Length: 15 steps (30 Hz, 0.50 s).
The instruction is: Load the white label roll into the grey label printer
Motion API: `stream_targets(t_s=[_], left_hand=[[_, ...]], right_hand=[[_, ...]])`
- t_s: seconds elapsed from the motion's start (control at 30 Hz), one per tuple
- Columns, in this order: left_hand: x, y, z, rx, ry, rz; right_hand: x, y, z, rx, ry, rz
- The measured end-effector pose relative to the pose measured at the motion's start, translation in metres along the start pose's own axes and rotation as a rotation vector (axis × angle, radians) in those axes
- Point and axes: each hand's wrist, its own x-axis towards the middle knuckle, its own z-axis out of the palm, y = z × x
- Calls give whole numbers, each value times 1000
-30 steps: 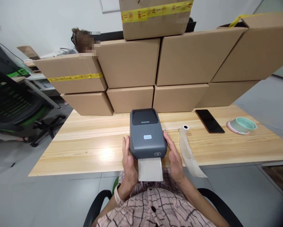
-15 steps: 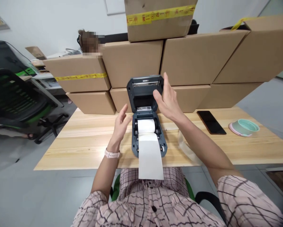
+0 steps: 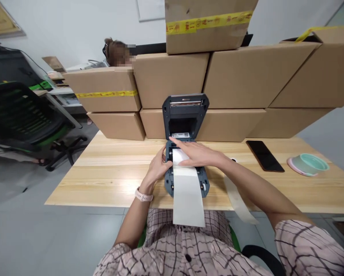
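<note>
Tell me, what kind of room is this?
It looks like a packing or shipping office. Stacked cardboard boxes, some sealed with yellow tape, line the back of a wooden table. A label printer stands open with its paper roll inside, and an office chair sits nearby.

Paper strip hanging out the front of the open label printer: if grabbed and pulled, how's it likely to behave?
Probably floppy: the paper strip droops past the table edge unsupported. Likely light and easily creased, being thin sheet. Pulling would probably unwind more from the roll, though the right hand lies across the roll and the left hand touches its end, so it may resist.
</note>
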Motion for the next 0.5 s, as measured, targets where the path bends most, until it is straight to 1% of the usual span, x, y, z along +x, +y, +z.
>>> stream_targets(t_s=[0.03, 0.07, 0.1, 0.17, 0.23, 0.3, 0.37, 0.43, 0.5], left_hand=[[-1, 3, -1, 25, -20, -14], [-3, 6, -3, 39, -39, -24], [-3, 8, -4, 44, -52, -24], [-4, 13, -7, 35, -79, -4], [-4, 16, -8, 23, -93, 9], [-3, 15, -8, 16, -89, 9], [-2, 14, -8, 6, -83, 5], [-3, 12, -7, -9, -88, 6], [-4, 11, -7, -23, -96, 9]], right_hand=[[5, 1, 3, -1, -109, 26], [12, 3, 6, -11, -184, 55], [18, 6, 8, -23, -232, 85], [29, 10, 9, -27, -267, 121], [33, 15, 7, 21, -258, 102], [28, 19, -2, 119, -221, 22], [13, 23, -17, 247, -161, -97], [-9, 30, -38, 363, -77, -188], [-34, 40, -57, 441, 9, -192]])
